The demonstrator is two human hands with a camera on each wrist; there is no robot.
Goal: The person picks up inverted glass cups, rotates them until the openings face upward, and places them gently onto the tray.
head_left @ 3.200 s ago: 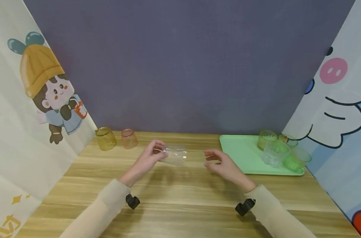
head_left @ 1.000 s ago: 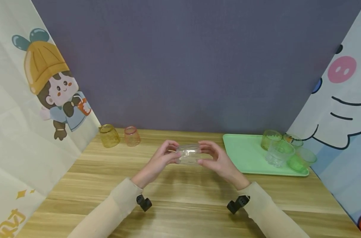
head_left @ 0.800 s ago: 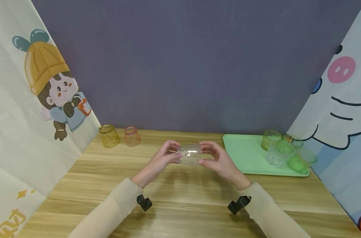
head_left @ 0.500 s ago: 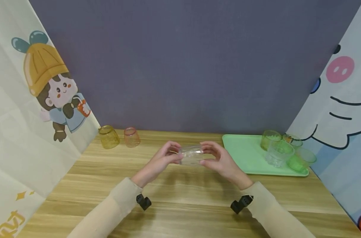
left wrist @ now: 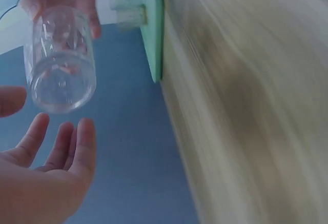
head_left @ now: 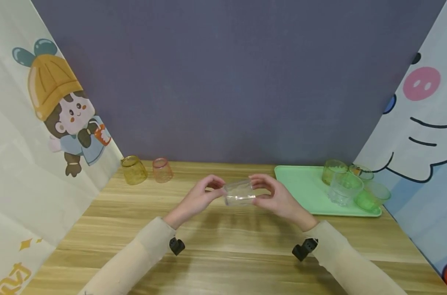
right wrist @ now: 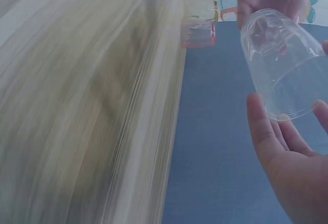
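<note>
The work surface is a wood-grain laminate table (head_left: 223, 250) enclosed by a matte grey-blue back wall (head_left: 223, 82) and two cartoon-printed fabric side panels. A small clear ribbed plastic cup (head_left: 239, 192) is held on its side above the table centre, between both hands. The right hand (head_left: 278, 198) grips the cup at its rim end, fingers curled round it. The left hand (head_left: 199, 198) is at the base end, fingers relaxed, not gripping it. A flat mint-green plastic tray (head_left: 304, 188) at the right carries translucent cups. An inverted amber cup (head_left: 134, 170) and an inverted pink cup (head_left: 162, 170) stand at the rear left.
</note>
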